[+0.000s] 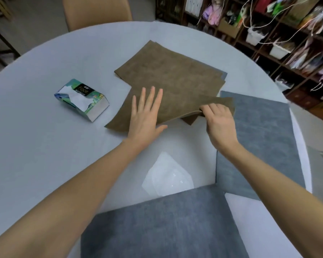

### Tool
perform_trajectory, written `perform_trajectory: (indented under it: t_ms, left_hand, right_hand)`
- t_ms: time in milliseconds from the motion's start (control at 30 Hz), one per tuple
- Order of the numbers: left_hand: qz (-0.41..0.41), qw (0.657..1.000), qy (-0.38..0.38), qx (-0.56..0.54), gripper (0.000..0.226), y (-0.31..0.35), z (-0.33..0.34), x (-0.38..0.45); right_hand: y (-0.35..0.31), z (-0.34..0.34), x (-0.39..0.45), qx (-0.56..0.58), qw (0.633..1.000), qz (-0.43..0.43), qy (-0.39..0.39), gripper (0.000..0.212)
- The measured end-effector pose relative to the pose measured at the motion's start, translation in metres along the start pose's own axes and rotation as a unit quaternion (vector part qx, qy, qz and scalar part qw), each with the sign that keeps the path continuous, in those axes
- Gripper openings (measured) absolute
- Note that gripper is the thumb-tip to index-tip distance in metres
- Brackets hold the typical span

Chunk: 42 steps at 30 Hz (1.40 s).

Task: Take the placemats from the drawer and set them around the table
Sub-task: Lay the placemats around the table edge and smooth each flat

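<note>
A loose stack of brown placemats [172, 71] lies in the middle of the round table [35, 136]. My left hand [145, 116] presses flat on the top brown mat, fingers straight. My right hand [219, 121] pinches the near right edge of that top mat and lifts it slightly off the ones below. A grey placemat [257, 138] lies flat at the right side of the table. Another grey placemat [162, 226] lies at the near edge in front of me. A grey corner [224, 75] shows under the brown stack.
A pack of tissues [82, 98] sits left of the brown stack. A clear plastic sheet [166, 177] lies between my arms. A tan chair [97, 12] stands at the far side. Cluttered shelves [268, 30] fill the right background.
</note>
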<state>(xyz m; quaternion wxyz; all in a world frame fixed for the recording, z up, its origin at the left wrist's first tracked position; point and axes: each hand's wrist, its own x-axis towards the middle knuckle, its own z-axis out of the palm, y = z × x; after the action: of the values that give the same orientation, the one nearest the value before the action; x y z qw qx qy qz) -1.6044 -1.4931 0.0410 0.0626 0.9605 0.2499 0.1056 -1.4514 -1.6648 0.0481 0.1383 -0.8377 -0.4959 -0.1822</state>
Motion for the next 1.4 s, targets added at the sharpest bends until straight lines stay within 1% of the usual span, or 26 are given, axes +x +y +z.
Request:
perform_trajectory:
  t_ms: [67, 133, 200, 267, 333, 400, 467, 533, 567, 633, 700, 800, 900, 1000, 1067, 1167, 1200, 1233, 1267, 1333, 1400]
  left_hand:
    - [0.013, 0.997, -0.071, 0.03, 0.089, 0.006, -0.011, -0.004]
    - [0.011, 0.988, -0.146, 0.04, 0.063, 0.011, -0.021, -0.015]
    - [0.006, 0.982, -0.182, 0.045, 0.042, 0.013, -0.035, -0.031]
    - [-0.003, 0.981, -0.187, 0.043, 0.032, 0.008, -0.054, -0.048]
    - [-0.004, 0.987, -0.158, 0.041, 0.034, -0.003, -0.077, -0.063]
    - [0.019, 0.992, -0.114, 0.044, 0.039, -0.016, -0.103, -0.075]
    - [0.043, 0.994, -0.085, 0.044, 0.034, -0.031, -0.126, -0.091]
    - [0.058, 0.997, -0.053, 0.028, 0.027, -0.051, -0.144, -0.115]
    - [0.062, 0.997, -0.033, 0.011, 0.026, -0.062, -0.151, -0.13]
    - [0.071, 0.997, -0.004, -0.026, 0.025, -0.086, -0.162, -0.163]
    - [0.082, 0.995, 0.007, -0.054, 0.02, -0.11, -0.175, -0.197]
    - [0.097, 0.994, 0.02, -0.051, 0.018, -0.144, -0.195, -0.236]
    - [0.132, 0.991, 0.034, -0.003, 0.022, -0.173, -0.208, -0.265]
    - [0.189, 0.975, 0.084, 0.08, 0.026, -0.198, -0.209, -0.284]
    - [0.221, 0.961, 0.113, 0.123, 0.03, -0.212, -0.207, -0.298]
    - [0.246, 0.952, 0.115, 0.142, 0.042, -0.227, -0.195, -0.329]
    - [0.252, 0.952, 0.097, 0.141, 0.043, -0.231, -0.189, -0.341]
    - [0.255, 0.956, 0.056, 0.136, 0.044, -0.235, -0.183, -0.353]
    - [0.246, 0.959, -0.016, 0.138, 0.046, -0.239, -0.177, -0.365]
    - [0.209, 0.95, -0.162, 0.164, 0.05, -0.246, -0.165, -0.387]
    - [0.187, 0.936, -0.245, 0.171, 0.061, -0.253, -0.152, -0.409]
  right_hand:
    - [-0.01, -0.023, -0.017, 0.029, 0.999, 0.017, 0.01, 0.041]
    - [-0.023, -0.046, -0.033, 0.056, 0.998, 0.028, 0.007, 0.044]
    - [-0.037, -0.067, -0.048, 0.07, 0.997, 0.029, -0.004, 0.045]
    - [-0.053, -0.086, -0.06, 0.067, 0.997, 0.043, -0.019, 0.044]
    - [-0.072, -0.107, -0.068, 0.053, 0.995, 0.071, -0.043, 0.043]
    - [-0.095, -0.129, -0.072, 0.021, 0.991, 0.1, -0.082, 0.037]
    - [-0.124, -0.15, -0.076, 0.002, 0.981, 0.127, -0.146, 0.03]
    - [-0.16, -0.164, -0.084, 0.031, 0.966, 0.156, -0.204, 0.028]
    - [-0.18, -0.169, -0.09, 0.041, 0.964, 0.159, -0.208, 0.027]
    - [-0.222, -0.174, -0.106, 0.038, 0.97, 0.157, -0.18, 0.04]
    - [-0.267, -0.178, -0.126, 0.01, 0.977, 0.149, -0.152, 0.052]
    - [-0.326, -0.186, -0.154, -0.035, 0.983, 0.119, -0.138, 0.063]
    - [-0.368, -0.192, -0.169, -0.052, 0.986, 0.095, -0.126, 0.067]
    - [-0.395, -0.186, -0.182, -0.086, 0.986, 0.088, -0.117, 0.069]
    - [-0.413, -0.181, -0.193, -0.097, 0.983, 0.085, -0.133, 0.07]
    - [-0.438, -0.172, -0.214, -0.104, 0.978, 0.068, -0.167, 0.07]
    - [-0.444, -0.166, -0.222, -0.099, 0.977, 0.058, -0.179, 0.068]
    - [-0.449, -0.158, -0.231, -0.089, 0.977, 0.05, -0.189, 0.065]
    - [-0.453, -0.148, -0.241, -0.08, 0.974, 0.043, -0.206, 0.063]
    - [-0.461, -0.131, -0.258, -0.086, 0.968, 0.024, -0.236, 0.066]
    - [-0.472, -0.122, -0.271, -0.08, 0.955, 0.02, -0.284, 0.062]
